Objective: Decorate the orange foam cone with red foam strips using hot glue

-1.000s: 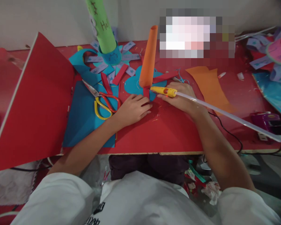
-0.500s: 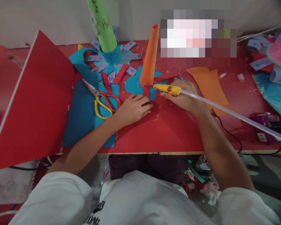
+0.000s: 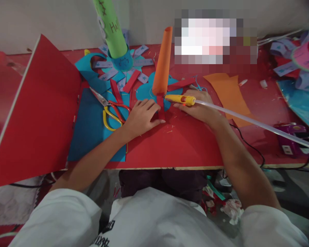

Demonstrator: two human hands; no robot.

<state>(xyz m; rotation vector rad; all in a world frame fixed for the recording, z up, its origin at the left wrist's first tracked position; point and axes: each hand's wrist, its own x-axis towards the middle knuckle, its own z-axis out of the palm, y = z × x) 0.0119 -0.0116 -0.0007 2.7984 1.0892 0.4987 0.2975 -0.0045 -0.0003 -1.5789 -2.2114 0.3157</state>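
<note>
A long yellow hot glue gun (image 3: 180, 99) with a clear glue stick (image 3: 249, 118) in its back end is in my right hand (image 3: 202, 108). Its nozzle is at the foot of an orange paper tube (image 3: 162, 65), by a red paper strip (image 3: 160, 104) that runs down toward me. The tube stands upright on a blue flower-shaped paper base (image 3: 144, 91). My left hand (image 3: 142, 118) rests flat beside the strip, thumb spread away from the fingers, its fingertips at the base's near edge. Red-and-yellow-handled scissors (image 3: 110, 108) lie just left of that hand.
Blue paper (image 3: 92, 130) lies at left beside an upright red board (image 3: 43, 113). A green paper tube (image 3: 112, 32) on a strip-fringed base stands behind. Orange paper (image 3: 229, 97), a purple power socket (image 3: 290, 137) and a black cord (image 3: 249, 145) are at right.
My left hand has shifted slightly left, its thumb now spread apart, so more of the red strip shows. The glue gun's nozzle has moved slightly left and down. The paper tube still stands.
</note>
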